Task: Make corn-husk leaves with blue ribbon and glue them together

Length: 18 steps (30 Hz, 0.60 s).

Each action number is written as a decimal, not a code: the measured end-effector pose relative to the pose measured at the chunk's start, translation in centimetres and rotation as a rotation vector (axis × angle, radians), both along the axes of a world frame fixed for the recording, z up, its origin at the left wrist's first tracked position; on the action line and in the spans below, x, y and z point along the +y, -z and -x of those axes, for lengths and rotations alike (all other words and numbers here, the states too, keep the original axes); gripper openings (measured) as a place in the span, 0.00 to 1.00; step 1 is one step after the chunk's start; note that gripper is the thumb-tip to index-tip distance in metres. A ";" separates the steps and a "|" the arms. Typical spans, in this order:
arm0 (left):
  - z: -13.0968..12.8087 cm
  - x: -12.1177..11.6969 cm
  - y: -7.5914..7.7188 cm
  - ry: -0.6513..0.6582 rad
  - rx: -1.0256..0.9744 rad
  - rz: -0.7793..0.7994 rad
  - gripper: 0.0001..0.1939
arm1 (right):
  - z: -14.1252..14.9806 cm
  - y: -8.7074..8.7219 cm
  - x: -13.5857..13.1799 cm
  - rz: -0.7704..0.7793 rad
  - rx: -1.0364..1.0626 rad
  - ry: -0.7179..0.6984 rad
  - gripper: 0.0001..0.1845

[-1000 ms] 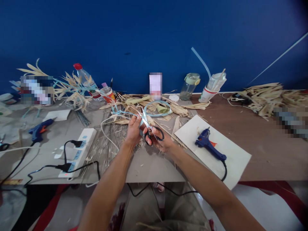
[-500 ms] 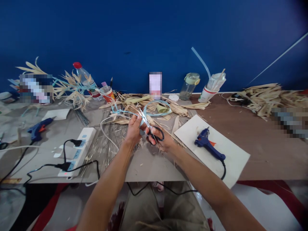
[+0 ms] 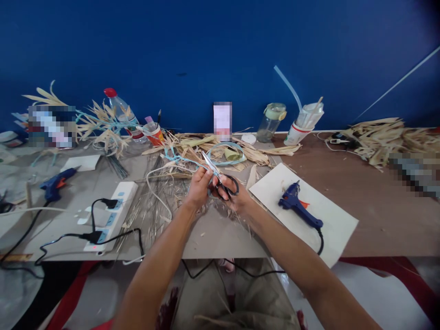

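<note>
My right hand (image 3: 237,197) is closed round the black handles of a pair of scissors (image 3: 212,165), whose blades point up and to the left. Close beside it, my left hand (image 3: 199,185) pinches the end of a light-blue wrapped stem (image 3: 182,158), which runs off to the upper left with small branches. The blades lie right by the left fingertips, over the stem's near end. A ring of pale-blue tape (image 3: 242,158) rests just behind the hands, among dry husk strips (image 3: 192,142).
A blue glue gun (image 3: 299,206) lies on a white board (image 3: 330,243) at right, another glue gun (image 3: 57,183) at left. A power strip (image 3: 113,215) with black cords and loose wires (image 3: 147,197) lie left. Cups, bottles and a phone (image 3: 222,120) line the back.
Both hands have shifted slightly right and toward me, with the scissors and the blue stem moving along. The scissor blades look more closed together than before.
</note>
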State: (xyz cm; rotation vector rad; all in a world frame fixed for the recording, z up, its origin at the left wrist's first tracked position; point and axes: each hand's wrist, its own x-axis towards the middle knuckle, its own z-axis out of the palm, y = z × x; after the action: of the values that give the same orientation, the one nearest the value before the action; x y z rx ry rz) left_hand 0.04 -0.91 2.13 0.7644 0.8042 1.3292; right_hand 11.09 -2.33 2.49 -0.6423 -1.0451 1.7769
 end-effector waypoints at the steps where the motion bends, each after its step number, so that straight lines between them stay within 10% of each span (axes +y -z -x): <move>1: 0.0 0.0 0.1 0.046 -0.003 -0.030 0.17 | -0.1 0.0 0.2 -0.001 0.009 -0.007 0.22; 5: 1.1 1.0 0.2 0.061 -0.070 -0.127 0.14 | -1.6 -0.2 1.4 -0.054 -0.084 -0.018 0.27; 13: 2.6 2.8 -0.1 -0.153 -0.050 -0.246 0.09 | -4.4 0.8 3.7 -0.284 -1.212 0.301 0.21; 18: 2.7 2.6 0.2 -0.093 -0.040 -0.234 0.09 | -3.7 0.7 2.9 -0.366 -1.485 0.239 0.25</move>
State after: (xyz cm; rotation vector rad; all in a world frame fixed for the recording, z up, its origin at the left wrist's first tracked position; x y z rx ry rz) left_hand -2.63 1.73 1.97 0.8892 0.6665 1.5359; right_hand 14.82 0.58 1.77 -1.8221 -2.0227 0.6286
